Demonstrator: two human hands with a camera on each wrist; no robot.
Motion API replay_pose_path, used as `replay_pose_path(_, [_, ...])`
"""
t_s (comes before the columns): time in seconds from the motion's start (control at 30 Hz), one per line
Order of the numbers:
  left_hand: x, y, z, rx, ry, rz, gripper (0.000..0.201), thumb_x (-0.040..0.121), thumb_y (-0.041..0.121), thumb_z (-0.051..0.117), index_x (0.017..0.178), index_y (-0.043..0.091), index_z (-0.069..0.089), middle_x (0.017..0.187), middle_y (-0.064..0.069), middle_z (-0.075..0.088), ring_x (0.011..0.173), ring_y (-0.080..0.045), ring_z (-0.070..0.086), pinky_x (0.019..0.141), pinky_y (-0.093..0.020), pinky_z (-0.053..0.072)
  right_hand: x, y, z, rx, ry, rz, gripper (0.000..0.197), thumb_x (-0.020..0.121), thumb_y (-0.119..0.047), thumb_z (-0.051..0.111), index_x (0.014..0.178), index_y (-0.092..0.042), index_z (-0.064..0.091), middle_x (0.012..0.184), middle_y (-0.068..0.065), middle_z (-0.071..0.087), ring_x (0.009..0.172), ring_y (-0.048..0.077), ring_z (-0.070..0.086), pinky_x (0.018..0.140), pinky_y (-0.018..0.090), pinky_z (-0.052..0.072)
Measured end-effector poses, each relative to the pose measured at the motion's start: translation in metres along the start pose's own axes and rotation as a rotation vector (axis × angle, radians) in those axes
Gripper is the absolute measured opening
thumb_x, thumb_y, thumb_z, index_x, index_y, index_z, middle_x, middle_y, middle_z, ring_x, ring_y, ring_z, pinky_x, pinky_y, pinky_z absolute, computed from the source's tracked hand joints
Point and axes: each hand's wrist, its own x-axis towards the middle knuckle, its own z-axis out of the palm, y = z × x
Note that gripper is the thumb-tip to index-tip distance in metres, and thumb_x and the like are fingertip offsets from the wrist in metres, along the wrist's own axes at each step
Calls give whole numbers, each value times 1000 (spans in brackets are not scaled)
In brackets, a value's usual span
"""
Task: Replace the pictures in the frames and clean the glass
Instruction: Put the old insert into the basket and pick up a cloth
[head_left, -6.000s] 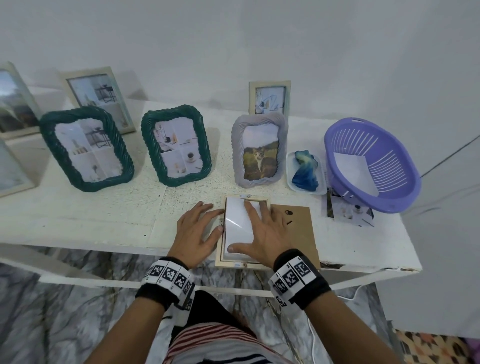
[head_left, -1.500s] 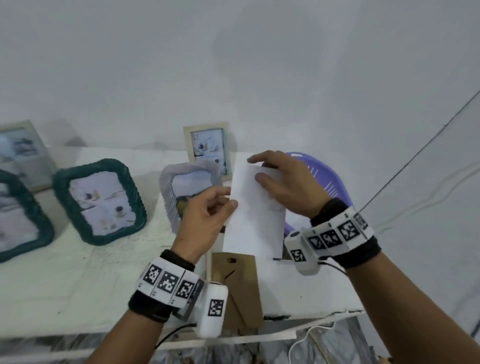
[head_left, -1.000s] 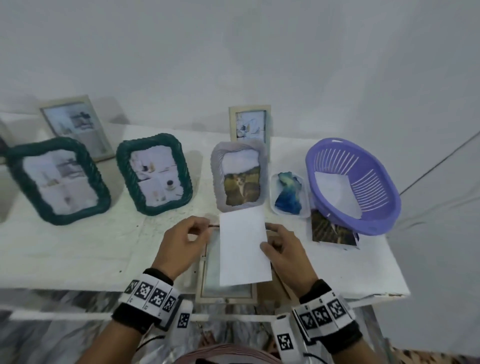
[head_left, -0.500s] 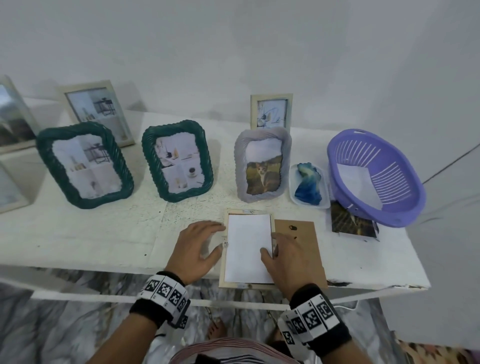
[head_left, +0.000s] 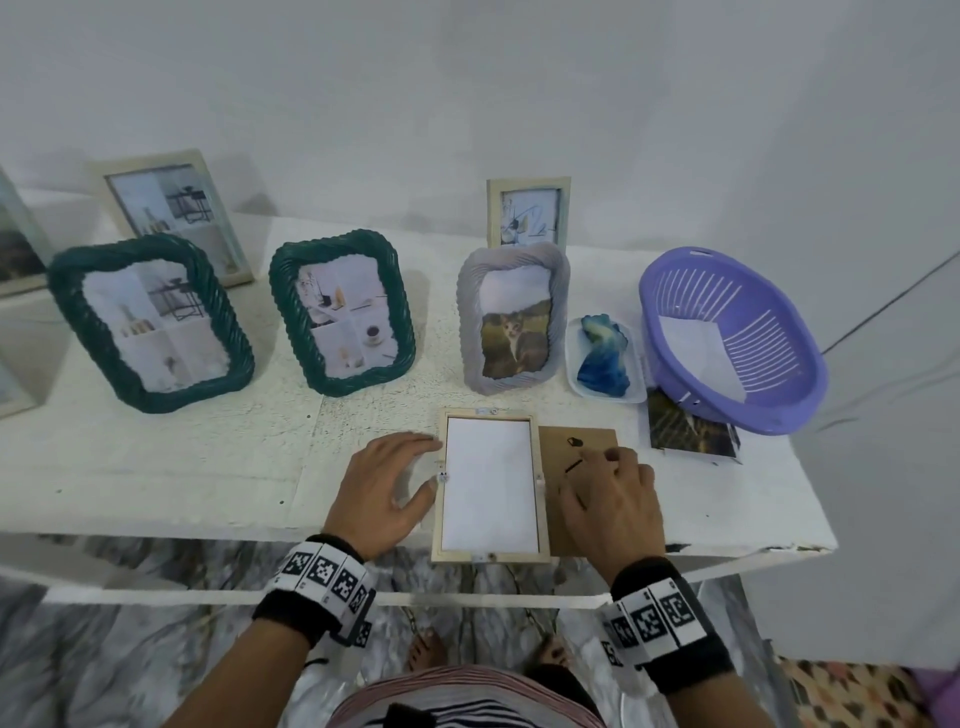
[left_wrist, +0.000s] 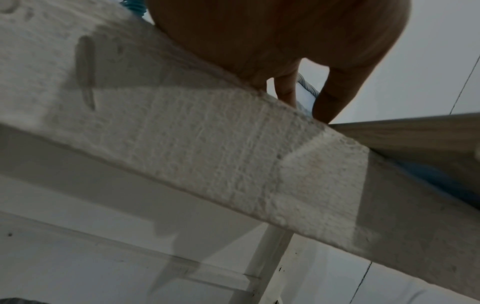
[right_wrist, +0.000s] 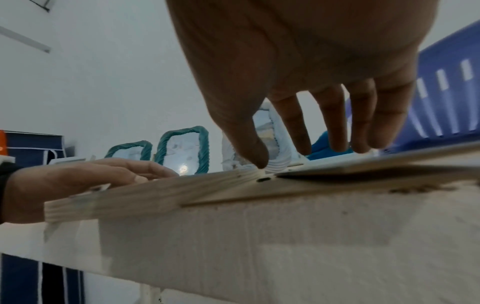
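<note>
A light wooden frame (head_left: 491, 552) lies face down at the table's front edge, with a white picture sheet (head_left: 491, 483) lying in its opening. A brown backing board (head_left: 558, 441) lies against its right side. My left hand (head_left: 415, 467) lies flat on the table, fingers straight and touching the frame's left edge. My right hand (head_left: 597, 467) is over the backing board, fingertips resting on it, holding nothing. In the right wrist view the right hand's fingers (right_wrist: 335, 123) point down onto the board (right_wrist: 363, 164) and the thumb meets the frame (right_wrist: 155, 191).
Two green rope frames (head_left: 150, 322) (head_left: 343, 312), a grey frame with a cat photo (head_left: 470, 322) and a small frame (head_left: 527, 213) stand behind. A blue cloth (head_left: 602, 353) lies in a white tray. A purple basket (head_left: 779, 395) partly covers a loose photo (head_left: 691, 431).
Both hands held the white sheet up, then laid it into the frame. Since half a second ago my right hand has slid right, off the sheet and onto the backing board.
</note>
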Motion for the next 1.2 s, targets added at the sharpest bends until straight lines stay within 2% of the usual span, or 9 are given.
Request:
replay_pose_path(0.1, [-1,0,1,-19,16,-4,43,88,53,51,125,34,60,131,21,55,127,-4,43,104,-34,32,-2,14,-2,-74,-115,82,47,91,-49,49,125,-16,47,128,9,45,113,28,44,90,36,46])
replay_pose_path(0.33, [1,1,1,-48,37,12,34,86,53,54,114,36,65,127,24,56,125,-5,46,102,-40,36,-2,26,-3,19,-76,84,41,87,-41,61,113,-9,59,123,11,47,106,29,43,92,37,40])
replay_pose_path(0.5, [0,0,1,-60,42,10,33,87,53,55,114,37,65,127,24,56,125,-4,46,103,-41,37,2,17,-18,35,185,10,36,74,-34,75,88,-3,64,103,17,54,90,35,46,81,46,46])
replay_pose_path(0.6, [0,-1,2,-70,42,16,30,87,52,56,113,37,63,128,22,57,126,-3,46,104,-43,38,-3,-6,-20,44,287,-128,35,68,-34,79,78,-6,62,90,15,55,81,32,48,72,43,50])
replay_pose_path(0.7, [0,-1,2,-69,41,18,29,87,51,57,112,38,63,127,21,57,125,-5,47,104,-45,39,-9,-31,-10,48,251,-212,35,65,-36,79,76,-8,61,86,11,53,76,29,47,67,39,49])
replay_pose_path(0.87, [0,0,2,-52,41,23,28,88,50,58,112,37,63,126,22,57,125,-7,48,103,-45,39,-9,-55,10,24,179,-243,36,65,-41,77,72,-10,60,82,11,52,72,28,48,63,38,51])
replay_pose_path(1.0, [0,0,2,-40,39,22,30,88,52,56,112,37,63,125,25,57,126,-5,45,103,-38,36,-6,-64,24,-12,110,-239,37,71,-46,71,76,-10,61,85,11,54,76,28,49,66,37,47])
replay_pose_path(1.1, [-1,1,1,-43,40,14,32,87,53,55,113,36,63,125,25,57,126,-2,42,102,-34,33,-8,-62,28,-15,52,-215,36,74,-48,68,75,-12,64,86,9,55,77,28,50,62,37,48])
replay_pose_path(1.2, [-1,3,1,-38,42,12,36,87,55,53,114,34,63,125,24,57,125,-1,42,101,-32,32,-6,-50,24,121,39,-258,38,80,-49,52,80,-15,69,93,8,55,83,27,49,68,37,48])
